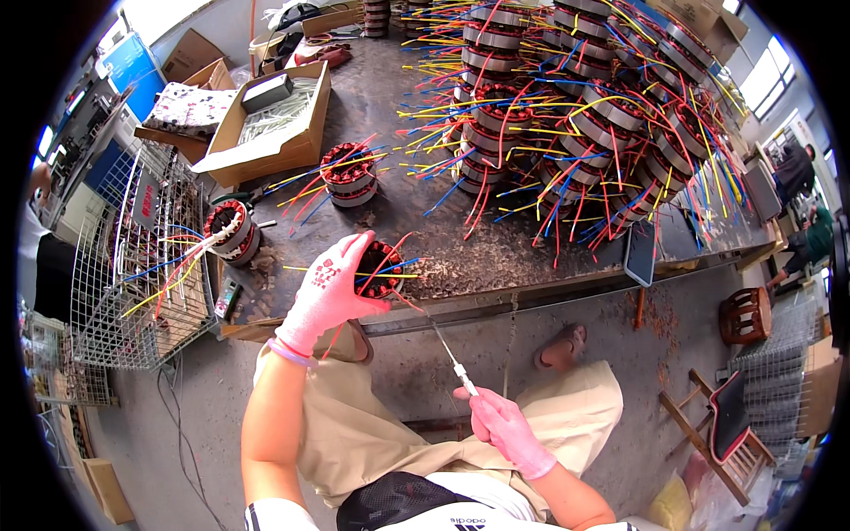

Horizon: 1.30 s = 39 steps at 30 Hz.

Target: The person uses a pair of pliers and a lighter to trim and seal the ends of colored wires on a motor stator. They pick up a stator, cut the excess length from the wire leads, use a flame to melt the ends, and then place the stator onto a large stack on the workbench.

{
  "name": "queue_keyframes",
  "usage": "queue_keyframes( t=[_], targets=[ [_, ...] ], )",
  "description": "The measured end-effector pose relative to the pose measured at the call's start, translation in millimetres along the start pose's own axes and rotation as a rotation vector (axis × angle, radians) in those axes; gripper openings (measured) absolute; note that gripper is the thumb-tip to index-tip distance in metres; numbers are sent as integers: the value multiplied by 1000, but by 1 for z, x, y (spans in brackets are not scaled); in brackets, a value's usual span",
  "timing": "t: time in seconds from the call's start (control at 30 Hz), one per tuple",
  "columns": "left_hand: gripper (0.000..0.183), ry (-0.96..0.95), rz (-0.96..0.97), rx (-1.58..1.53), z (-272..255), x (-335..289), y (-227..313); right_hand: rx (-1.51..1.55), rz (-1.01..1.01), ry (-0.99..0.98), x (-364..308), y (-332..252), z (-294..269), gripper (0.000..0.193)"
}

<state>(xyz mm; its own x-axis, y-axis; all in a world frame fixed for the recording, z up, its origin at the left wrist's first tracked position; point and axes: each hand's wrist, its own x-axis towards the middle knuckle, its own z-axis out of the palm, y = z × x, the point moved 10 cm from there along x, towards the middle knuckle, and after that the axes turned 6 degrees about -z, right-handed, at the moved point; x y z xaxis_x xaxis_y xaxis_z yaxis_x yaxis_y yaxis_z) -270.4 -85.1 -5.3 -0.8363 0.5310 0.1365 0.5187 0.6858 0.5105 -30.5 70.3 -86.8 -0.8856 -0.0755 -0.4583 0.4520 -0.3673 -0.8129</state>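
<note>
The stator (382, 263) sits at the near edge of the bench (482, 267). The left hand (332, 285) holds it from 9 o'clock, thumb and fingers spread in a wide C. At 5 o'clock, the right hand (506, 427) has its fingers closed around the handle of a tool (459, 373); the rod points to 11 o'clock, toward the stator. Stator stacks (580, 124) stand at 2 o'clock, a phone (640, 255) at 3 o'clock.
</note>
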Motion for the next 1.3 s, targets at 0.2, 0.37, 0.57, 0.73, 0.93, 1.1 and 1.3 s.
queue_keyframes(
  t=[0.2, 0.37, 0.57, 0.73, 0.93, 1.1, 1.3],
  targets=[
    [96, 26, 37, -11, -3, 0, 6, 8, -3, -7, 1, 3, 2, 37],
    [98, -11, 11, -49, -1, 2, 3, 16, 3, -5, 2, 3, 4, 38],
    [97, -27, 25, -80, 3, 3, 5, 22, -15, 9, -1, -1, 4, 39],
    [98, 11, -16, -134, 3, 6, 13, 17, -15, 48, -6, -5, -1, 39],
    [102, 80, -26, 90, 15, 7, 12, -9, -16, 53, -7, -4, -4, 39],
    [102, 98, -33, 96, 15, 6, 13, 8, -3, 37, -2, 5, -5, 38],
    [102, 24, 3, 29, 1, -1, 9, -7, -34, 34, 1, 3, -3, 38]
  ],
)
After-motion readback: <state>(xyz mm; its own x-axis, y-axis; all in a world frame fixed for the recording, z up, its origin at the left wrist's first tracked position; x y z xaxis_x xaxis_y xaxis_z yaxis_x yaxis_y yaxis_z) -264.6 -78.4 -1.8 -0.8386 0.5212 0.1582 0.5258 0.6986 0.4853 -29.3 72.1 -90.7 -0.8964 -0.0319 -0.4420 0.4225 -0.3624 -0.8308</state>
